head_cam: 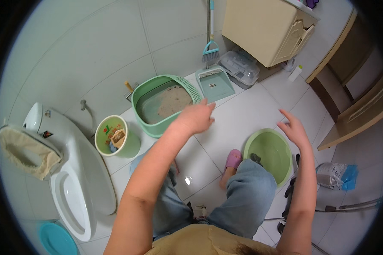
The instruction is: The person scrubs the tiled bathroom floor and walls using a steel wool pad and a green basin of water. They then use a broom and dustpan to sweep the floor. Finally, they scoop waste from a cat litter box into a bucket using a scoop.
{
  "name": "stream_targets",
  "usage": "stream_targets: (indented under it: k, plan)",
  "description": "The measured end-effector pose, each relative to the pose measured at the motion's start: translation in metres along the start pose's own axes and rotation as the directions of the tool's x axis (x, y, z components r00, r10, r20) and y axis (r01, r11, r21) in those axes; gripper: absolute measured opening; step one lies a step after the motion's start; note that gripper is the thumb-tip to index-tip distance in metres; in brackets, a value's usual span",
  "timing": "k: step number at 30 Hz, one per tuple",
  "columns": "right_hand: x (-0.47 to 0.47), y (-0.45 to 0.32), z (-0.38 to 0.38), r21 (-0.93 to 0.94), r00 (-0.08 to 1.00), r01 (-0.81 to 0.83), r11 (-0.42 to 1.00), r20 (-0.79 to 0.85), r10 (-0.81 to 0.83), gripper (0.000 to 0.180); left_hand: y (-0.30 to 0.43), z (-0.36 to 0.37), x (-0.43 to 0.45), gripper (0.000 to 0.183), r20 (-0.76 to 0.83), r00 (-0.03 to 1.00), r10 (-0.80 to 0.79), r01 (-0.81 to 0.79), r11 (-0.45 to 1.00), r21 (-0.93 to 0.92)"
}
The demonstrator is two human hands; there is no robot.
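Note:
My left hand (196, 118) is in front of the right rim of a green plastic cat litter box (158, 129), its fingers spread and holding nothing. Whether it touches the rim I cannot tell. Greyish-brown litter (174, 100) lies heaped toward the box's right side. My right hand (292, 129) hangs at the upper right of a light green plastic basin (271, 149), empty, with thumb and forefinger apart. A dark, rough-looking thing (256, 157) shows in the basin, partly hidden by my knee.
A green dustpan (214, 87) and a broom (210, 55) stand by the wall, beside a clear plastic box (239, 68). Left are a waste bin (132, 143) with rubbish inside and a white toilet (86, 181). A plastic bag (332, 175) lies right, below an open wooden door (354, 124).

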State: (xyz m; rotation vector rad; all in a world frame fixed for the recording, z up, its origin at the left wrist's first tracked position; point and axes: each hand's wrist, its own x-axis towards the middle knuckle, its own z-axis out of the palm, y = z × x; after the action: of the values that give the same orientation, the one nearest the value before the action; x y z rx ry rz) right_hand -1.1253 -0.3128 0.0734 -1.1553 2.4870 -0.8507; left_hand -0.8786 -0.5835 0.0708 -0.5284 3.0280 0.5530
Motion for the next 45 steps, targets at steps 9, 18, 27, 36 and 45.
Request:
stream_targets:
  k: [9, 18, 27, 36, 45]
  plan:
    - [0.266, -0.078, 0.081, 0.24, 0.972, 0.18, 0.954, 0.105, -0.21, 0.04, -0.099, -0.011, 0.091, 0.048, 0.083, 0.957, -0.277, 0.275, 0.961, 0.027]
    - [0.505, -0.116, 0.14, 0.173, 0.938, 0.261, 0.95, -0.278, -0.207, 0.071, -0.15, -0.027, 0.153, 0.042, -0.113, 0.973, -0.2, 0.2, 0.98, -0.014]
    - [0.622, -0.161, 0.153, 0.385, 0.864, 0.343, 0.856, -0.487, -0.127, 0.051, -0.186, -0.022, 0.196, 0.039, -0.057, 0.976, -0.211, 0.205, 0.975, -0.091]
    - [0.518, -0.156, 0.065, 0.41, 0.87, 0.491, 0.769, -0.273, -0.41, 0.032, -0.171, -0.055, 0.203, 0.042, -0.518, 0.849, -0.1, 0.065, 0.994, -0.085]
    - [0.351, -0.176, -0.002, 0.577, 0.775, 0.499, 0.647, 0.037, -0.63, 0.027, -0.041, -0.232, 0.21, 0.069, -0.728, 0.562, 0.393, 0.04, 0.866, 0.498]
